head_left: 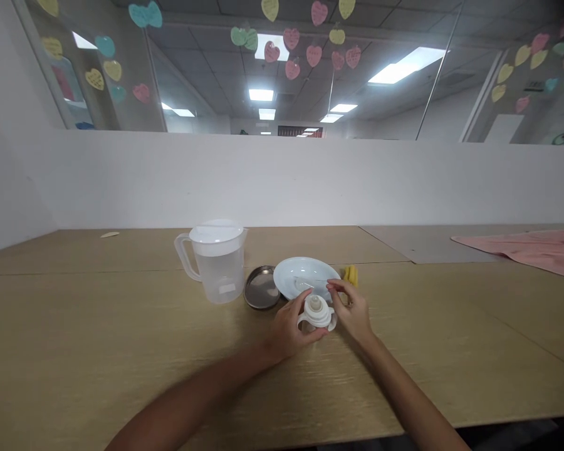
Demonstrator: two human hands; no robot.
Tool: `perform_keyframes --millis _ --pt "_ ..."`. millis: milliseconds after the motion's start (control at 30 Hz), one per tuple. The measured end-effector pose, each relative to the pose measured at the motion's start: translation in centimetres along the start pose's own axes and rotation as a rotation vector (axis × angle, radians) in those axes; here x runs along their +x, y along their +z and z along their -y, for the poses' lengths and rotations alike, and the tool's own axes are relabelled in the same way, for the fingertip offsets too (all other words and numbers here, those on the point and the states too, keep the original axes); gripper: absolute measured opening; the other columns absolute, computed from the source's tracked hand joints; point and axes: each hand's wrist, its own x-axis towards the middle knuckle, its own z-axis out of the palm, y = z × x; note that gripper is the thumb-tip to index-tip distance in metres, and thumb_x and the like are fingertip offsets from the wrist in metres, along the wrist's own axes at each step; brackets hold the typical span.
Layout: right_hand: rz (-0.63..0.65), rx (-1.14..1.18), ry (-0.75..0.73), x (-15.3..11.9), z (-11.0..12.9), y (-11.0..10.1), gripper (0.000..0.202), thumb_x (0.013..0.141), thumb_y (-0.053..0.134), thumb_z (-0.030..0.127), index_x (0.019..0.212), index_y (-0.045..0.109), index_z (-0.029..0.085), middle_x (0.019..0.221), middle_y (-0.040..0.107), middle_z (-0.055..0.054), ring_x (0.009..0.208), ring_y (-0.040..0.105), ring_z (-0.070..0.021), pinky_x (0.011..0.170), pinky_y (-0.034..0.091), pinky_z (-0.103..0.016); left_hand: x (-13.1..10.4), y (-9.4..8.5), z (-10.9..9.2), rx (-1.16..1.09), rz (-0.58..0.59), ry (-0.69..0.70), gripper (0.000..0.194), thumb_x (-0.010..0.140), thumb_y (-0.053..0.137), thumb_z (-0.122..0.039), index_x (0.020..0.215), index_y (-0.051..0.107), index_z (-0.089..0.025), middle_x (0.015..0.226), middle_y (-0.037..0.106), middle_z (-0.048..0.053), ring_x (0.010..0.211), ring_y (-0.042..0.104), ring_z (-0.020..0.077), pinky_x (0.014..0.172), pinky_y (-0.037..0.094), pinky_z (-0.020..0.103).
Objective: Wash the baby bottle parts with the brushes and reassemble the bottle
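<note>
My left hand (289, 329) is wrapped round a white two-handled baby bottle (316, 312) with a nipple-like tip on top. The bottle is upright, just above or on the table; which one I cannot tell. At its right, my right hand (352, 310) is closed in a pinch on a thin, pale stick-like thing (320, 280) that reaches left over the white bowl (286, 270). Something clear (302, 283) lies in the bowl, too small to name. Behind the right hand sits a yellow item (351, 274), partly hidden.
A clear plastic pitcher (220, 269) with a white upper part stands at the left, beside a round metal dish (262, 288). Pink cloth (540, 247) lies at the far right. A white wall (291, 181) borders the table (122, 338) at the back.
</note>
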Motion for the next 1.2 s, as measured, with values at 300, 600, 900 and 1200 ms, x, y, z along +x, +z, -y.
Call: perform_keyframes --millis 300,600,900,1200 --pt "0.214 0.027 -0.414 -1.4 1.8 -0.2 0.035 0.085 0.046 0.044 0.102 0.06 0.017 0.092 0.065 -0.01 0.083 0.061 -0.0236 0.073 0.049 -0.038 -0.2 0.5 0.6 -0.017 -0.009 -0.013 0.076 0.066 0.074 -0.034 0.133 0.041 -0.019 0.118 0.063 0.009 0.105 0.061 0.0232 0.095 0.049 0.037" --pt "-0.106 -0.072 -0.255 -3.2 0.0 1.2 0.049 0.076 0.061 0.042 0.12 0.053 0.02 0.111 0.062 -0.014 0.104 0.058 -0.0324 0.091 0.045 -0.051 -0.1 0.6 0.7 -0.004 -0.011 -0.019 0.068 0.066 0.074 -0.034 0.127 0.048 -0.019 0.122 0.061 0.01 0.107 0.059 0.0233 0.095 0.048 0.037" --pt "-0.37 0.259 0.023 -1.3 0.7 0.9 0.07 0.08 0.058 0.045 0.138 0.025 0.023 0.122 0.052 -0.014 0.094 0.062 -0.023 0.088 0.049 -0.046 -0.2 0.3 0.1 0.038 -0.001 -0.033 0.066 0.067 0.075 -0.04 0.124 0.051 -0.019 0.113 0.064 0.008 0.103 0.061 0.0227 0.092 0.049 0.036" --pt "-0.415 0.307 0.125 0.4 1.6 0.4 0.052 0.085 0.052 0.046 0.13 0.037 0.025 0.105 0.058 -0.007 0.079 0.062 -0.0163 0.082 0.05 -0.038 -0.4 0.5 0.8 0.03 0.009 -0.017 0.061 0.068 0.073 -0.041 0.122 0.053 -0.021 0.113 0.064 0.007 0.103 0.06 0.0221 0.091 0.048 0.036"
